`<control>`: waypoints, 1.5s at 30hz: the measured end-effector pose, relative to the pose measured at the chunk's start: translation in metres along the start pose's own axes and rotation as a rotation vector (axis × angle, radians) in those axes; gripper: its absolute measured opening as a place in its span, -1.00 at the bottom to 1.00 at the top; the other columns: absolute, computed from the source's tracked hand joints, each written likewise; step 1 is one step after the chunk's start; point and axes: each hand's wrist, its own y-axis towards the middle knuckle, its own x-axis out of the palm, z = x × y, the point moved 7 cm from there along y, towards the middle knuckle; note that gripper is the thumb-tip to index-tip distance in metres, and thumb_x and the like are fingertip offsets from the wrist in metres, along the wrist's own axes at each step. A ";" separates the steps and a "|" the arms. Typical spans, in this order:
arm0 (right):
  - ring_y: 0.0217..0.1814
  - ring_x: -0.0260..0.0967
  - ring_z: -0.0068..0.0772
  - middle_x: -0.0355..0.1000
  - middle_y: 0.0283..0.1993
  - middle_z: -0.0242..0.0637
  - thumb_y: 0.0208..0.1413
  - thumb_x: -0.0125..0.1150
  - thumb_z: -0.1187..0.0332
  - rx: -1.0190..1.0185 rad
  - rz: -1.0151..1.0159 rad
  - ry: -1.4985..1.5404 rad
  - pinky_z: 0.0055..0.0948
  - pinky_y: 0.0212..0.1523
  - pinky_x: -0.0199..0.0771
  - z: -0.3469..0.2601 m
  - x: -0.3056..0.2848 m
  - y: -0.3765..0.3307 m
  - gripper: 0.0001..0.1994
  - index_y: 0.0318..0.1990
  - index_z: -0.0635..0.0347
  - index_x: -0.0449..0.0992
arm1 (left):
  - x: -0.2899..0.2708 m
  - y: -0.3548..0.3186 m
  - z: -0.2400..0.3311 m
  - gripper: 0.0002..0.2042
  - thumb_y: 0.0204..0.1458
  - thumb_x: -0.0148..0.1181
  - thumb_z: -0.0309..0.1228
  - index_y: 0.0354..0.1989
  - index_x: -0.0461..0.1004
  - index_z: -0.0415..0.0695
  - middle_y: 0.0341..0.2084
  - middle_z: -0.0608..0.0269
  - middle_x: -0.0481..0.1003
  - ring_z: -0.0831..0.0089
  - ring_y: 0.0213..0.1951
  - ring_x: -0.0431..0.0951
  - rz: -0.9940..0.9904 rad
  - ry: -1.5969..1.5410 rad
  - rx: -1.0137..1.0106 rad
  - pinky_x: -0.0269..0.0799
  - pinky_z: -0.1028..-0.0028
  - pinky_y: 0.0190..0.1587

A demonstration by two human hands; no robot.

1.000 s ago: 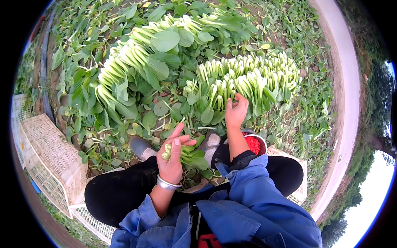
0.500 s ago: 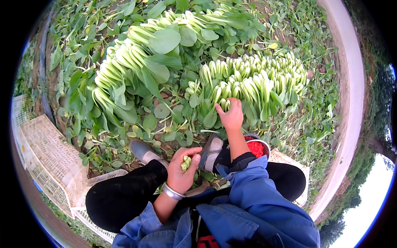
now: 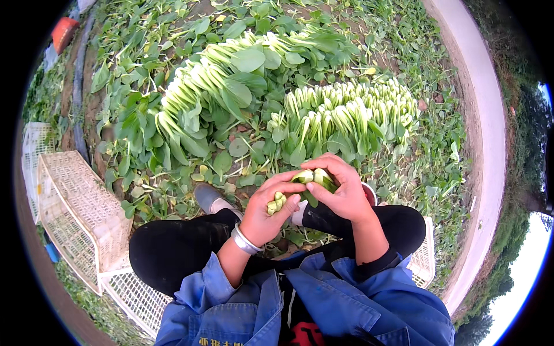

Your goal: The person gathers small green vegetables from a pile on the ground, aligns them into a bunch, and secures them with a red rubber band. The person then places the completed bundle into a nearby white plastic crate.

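Observation:
My left hand point(image 3: 258, 219), a silver bracelet at its wrist, is closed round several small bok choy point(image 3: 276, 204), their pale butt ends showing between thumb and fingers. Against its fingertips, my right hand point(image 3: 346, 193) grips more bok choy point(image 3: 324, 180), pale stalks up and a green leaf hanging below. Both hands meet above my lap. Just beyond them stands a packed pile of trimmed bok choy point(image 3: 352, 112) with white-green stalks upward. Farther left, a long curved row of leafy bok choy point(image 3: 199, 83) lies on the ground.
Cream plastic crates point(image 3: 86, 199) stand at the left, another crate point(image 3: 135, 300) beside my left knee, and one point(image 3: 424, 254) by my right knee. A white rim point(image 3: 370, 193) peeks out behind my right hand. A dark hose point(image 3: 79, 86) and a pale path point(image 3: 487, 127) flank the leaf-strewn ground.
My right hand has come back from the near edge of the trimmed pile with bok choy in it and now meets my left hand. The red-filled container is now mostly hidden.

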 end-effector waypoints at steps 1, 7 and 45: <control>0.03 0.43 -0.23 0.43 -0.01 -0.19 0.04 0.42 0.48 -0.051 0.061 -0.038 -0.34 0.10 0.43 -0.013 0.001 -0.004 -0.59 0.10 0.18 0.60 | -0.003 -0.003 0.005 -0.78 0.18 0.32 -0.47 -0.02 0.63 -0.14 0.14 0.03 0.51 0.17 0.16 0.52 0.050 -0.011 0.025 0.42 0.29 0.21; 0.14 0.36 -0.09 0.37 0.10 -0.11 0.24 0.29 0.37 -0.180 0.087 -0.154 -0.23 0.24 0.36 -0.039 0.031 -0.030 -0.63 0.18 0.19 0.50 | 0.005 -0.023 0.019 -0.86 0.29 0.19 -0.51 -0.04 0.56 -0.24 0.06 0.10 0.42 0.47 -0.24 0.60 -0.074 -0.134 0.108 0.54 0.49 -0.20; -0.03 0.42 -0.12 0.39 -0.04 -0.17 0.06 0.47 0.32 0.539 0.763 -0.560 -0.19 0.03 0.46 0.270 -0.010 0.071 -0.65 -0.01 0.15 0.55 | 0.002 -0.003 -0.033 -0.73 0.16 0.30 -0.61 0.04 0.59 -0.23 0.00 0.03 0.58 0.49 -0.15 0.66 0.010 -0.311 -0.240 0.56 0.47 0.01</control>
